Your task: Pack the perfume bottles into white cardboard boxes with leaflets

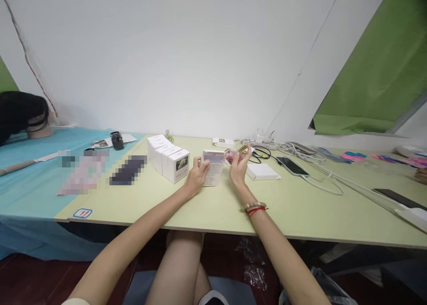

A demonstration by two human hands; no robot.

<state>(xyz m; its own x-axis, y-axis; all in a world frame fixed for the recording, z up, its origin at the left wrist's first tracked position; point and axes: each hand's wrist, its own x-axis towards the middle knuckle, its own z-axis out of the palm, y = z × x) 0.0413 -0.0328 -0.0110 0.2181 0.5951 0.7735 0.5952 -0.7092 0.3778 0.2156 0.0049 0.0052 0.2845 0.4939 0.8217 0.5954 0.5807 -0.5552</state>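
Note:
My left hand (198, 176) grips a white box (212, 173) by its left side, thumb on the face with small printed text. The box is upright above the table. Just right of it, my right hand (238, 169) holds a small clear bottle (229, 156) with reddish contents and a gold-coloured end, tilted between thumb and fingers. The bottle is close to the box; whether they touch I cannot tell. A row of several white boxes (178, 166) with a flower picture stands left of my left hand. A flat white box (263, 172) lies right of my right hand.
On the pale green table (220, 213) a phone (293, 166) lies among white cables (328, 176). Another white box (223, 143) lies at the back. At the left, a dark jar (117, 140) and a black-haired wig head (25, 115) stand on blue cloth (20, 202).

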